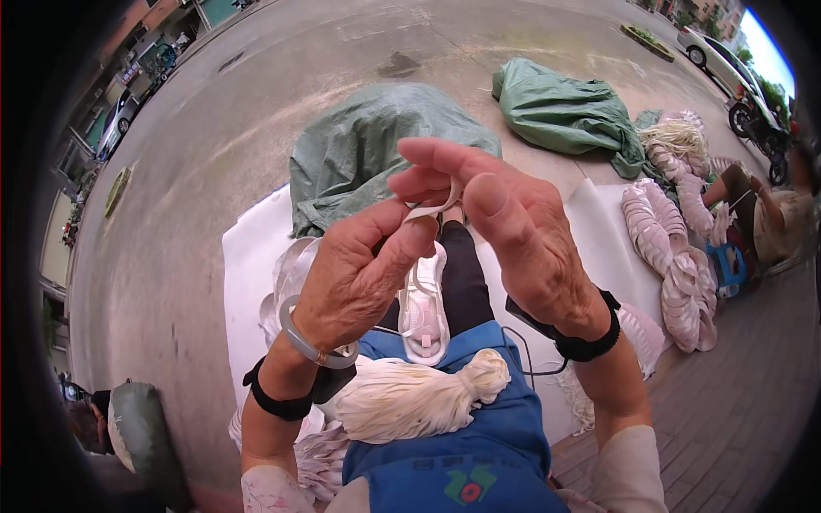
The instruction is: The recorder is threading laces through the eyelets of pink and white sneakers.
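Observation:
My left hand (342, 265) is closed, thumb and forefinger pinching a flat white shoelace (434, 210). The lace runs up from that pinch to the fingers of my right hand (522, 231). That hand is open, with its thumb apart and fingers stretched to the left; the lace passes by its fingers, and I cannot see any firm hold there. Below both hands a white and pale pink shoe (424, 318) rests between my legs, its toe end partly hidden. A tied bundle of cream-white laces (410, 398) lies across my blue apron (428, 474).
A green sack (376, 128) stands ahead on white sheeting (252, 248), and another green sack (560, 111) lies beyond. Stacked pale shoe parts (663, 231) are strung at the right, near a seated person (778, 218). A dark cable (530, 359) hangs by my right leg.

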Demonstrator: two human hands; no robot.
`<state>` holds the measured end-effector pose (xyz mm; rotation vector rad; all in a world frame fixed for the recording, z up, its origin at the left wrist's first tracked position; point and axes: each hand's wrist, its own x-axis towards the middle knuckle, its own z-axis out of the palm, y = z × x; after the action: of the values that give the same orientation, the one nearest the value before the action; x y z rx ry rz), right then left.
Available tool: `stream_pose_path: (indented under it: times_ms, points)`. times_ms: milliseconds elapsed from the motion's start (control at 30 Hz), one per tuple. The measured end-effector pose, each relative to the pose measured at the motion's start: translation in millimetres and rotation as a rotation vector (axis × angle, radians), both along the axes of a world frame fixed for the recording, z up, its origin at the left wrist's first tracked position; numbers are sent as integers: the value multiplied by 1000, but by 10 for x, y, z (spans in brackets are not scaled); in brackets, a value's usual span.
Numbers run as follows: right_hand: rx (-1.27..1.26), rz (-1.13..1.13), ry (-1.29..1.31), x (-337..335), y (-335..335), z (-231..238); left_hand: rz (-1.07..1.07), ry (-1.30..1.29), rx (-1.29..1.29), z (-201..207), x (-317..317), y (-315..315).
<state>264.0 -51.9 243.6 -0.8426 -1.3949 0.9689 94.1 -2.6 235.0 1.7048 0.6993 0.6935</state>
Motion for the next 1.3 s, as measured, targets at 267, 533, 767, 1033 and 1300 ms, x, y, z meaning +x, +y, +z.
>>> stream_pose_path:
  times_ms: [267,533,767,1033,1300]
  points:
    - [115,-122,128,148,-14,-156,87,-289,144,279,-10,11]
    - [-32,-199,-351,2,109,-878,-119,-663,-29,384,-173,66]
    - [-4,67,-340,-32,221,-897,-227,-671,-99,427,-75,-1]
    - [-73,192,-282,-237,281,-1091,-164,-669,-79,408,-321,31]
    - [-352,80,178,3,112,-889,190,-546,74,164,-916,276]
